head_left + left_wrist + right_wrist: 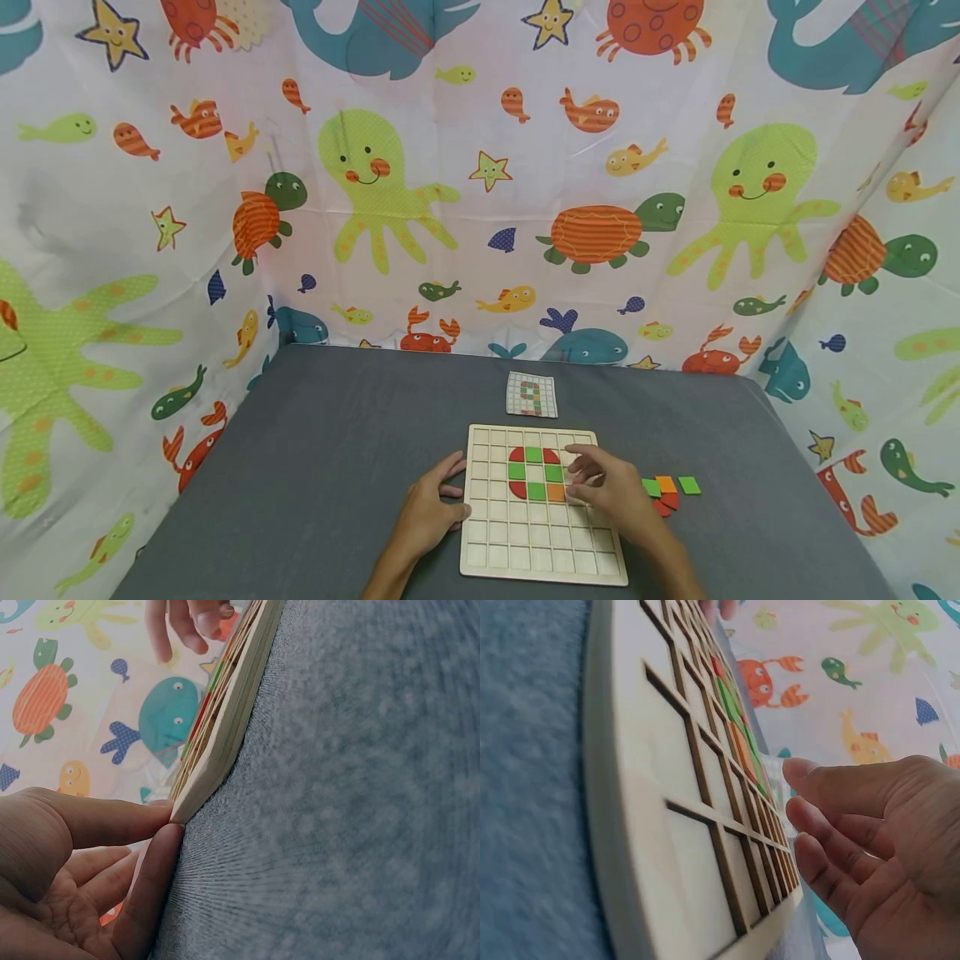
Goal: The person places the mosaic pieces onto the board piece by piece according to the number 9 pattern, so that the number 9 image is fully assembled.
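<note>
A light wooden grid board (517,557) lies on the grey cloth. Set in its upper cells is a ring of green square tiles (533,455), red rounded tiles (517,490) and one orange square tile (556,492). My left hand (426,510) holds the board's left edge; in the left wrist view, thumb and a finger meet at its rim. Over the board's right side hovers my right hand (611,487), beside the orange tile, fingers loosely bent. The right wrist view shows nothing between its thumb (840,784) and fingers.
Right of the board, loose green, orange and red tiles (666,484) lie together, with one green tile (689,485) apart. A small card (532,379) with a printed colored grid lies behind the board. A patterned curtain (480,275) hangs around the table (337,433).
</note>
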### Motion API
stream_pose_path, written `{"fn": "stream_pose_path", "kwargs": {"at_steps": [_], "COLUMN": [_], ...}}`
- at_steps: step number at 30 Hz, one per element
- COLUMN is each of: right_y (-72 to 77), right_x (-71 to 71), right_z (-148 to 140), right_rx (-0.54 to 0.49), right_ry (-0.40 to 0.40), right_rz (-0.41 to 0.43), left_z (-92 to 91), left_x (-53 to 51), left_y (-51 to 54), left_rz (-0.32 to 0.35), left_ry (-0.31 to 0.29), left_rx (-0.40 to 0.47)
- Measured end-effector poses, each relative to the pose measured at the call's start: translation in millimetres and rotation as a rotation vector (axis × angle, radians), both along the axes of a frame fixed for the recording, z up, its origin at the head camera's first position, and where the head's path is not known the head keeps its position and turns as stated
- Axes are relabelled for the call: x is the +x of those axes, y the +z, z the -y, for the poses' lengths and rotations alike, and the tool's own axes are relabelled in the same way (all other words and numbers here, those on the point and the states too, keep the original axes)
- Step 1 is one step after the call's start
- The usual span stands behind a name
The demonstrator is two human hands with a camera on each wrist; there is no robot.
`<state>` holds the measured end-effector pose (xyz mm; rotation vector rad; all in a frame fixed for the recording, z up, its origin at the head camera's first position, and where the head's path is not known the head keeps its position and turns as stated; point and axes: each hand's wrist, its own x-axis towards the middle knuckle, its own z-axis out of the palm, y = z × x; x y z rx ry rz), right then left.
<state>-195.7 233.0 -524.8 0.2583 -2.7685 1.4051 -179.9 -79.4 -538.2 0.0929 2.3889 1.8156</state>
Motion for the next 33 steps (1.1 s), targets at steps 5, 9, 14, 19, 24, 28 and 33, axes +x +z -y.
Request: {"fn": "stream_pose_path", "kwargs": {"at_steps": [5,9,14,19,24,28,33], "right_y": [3.0,5.5,7.0,6.9,8.3,9.0,6.9], "right_x": [0.9,2.2,3.8,6.3,8.2,8.1,8.7], "right_z": [-11,-23,-40,-58,-72,-80,-88], "right_rx": [0.017,0.050,0.048,0.020,0.039,0.083,0.124], "right_ry": [-0.052,-0.100,-0.139,-0.136,-0.152,-0.174,-0.205], "right_rz": [-0.017,-0.028,-0.033,-0.065,-0.075,-0.064,-0.022], "left_z": [0.4,0.8,1.1,1.2,1.2,1.2,1.3], "left_x": [-0.1,0.0,0.3,0.5,0.4,0.3,0.1], "left_y": [-0.2,-0.3,-0.2,-0.7,-0.8,-0.4,-0.3], "left_rz": [-0.003,-0.004,0.000,-0.003,-0.006,-0.003,0.003], "left_ry": [-0.003,-0.005,-0.010,-0.011,-0.008,-0.010,-0.013], "left_rx": [0.001,-0.002,0.001,-0.001,-0.002,0.001,0.007]}}
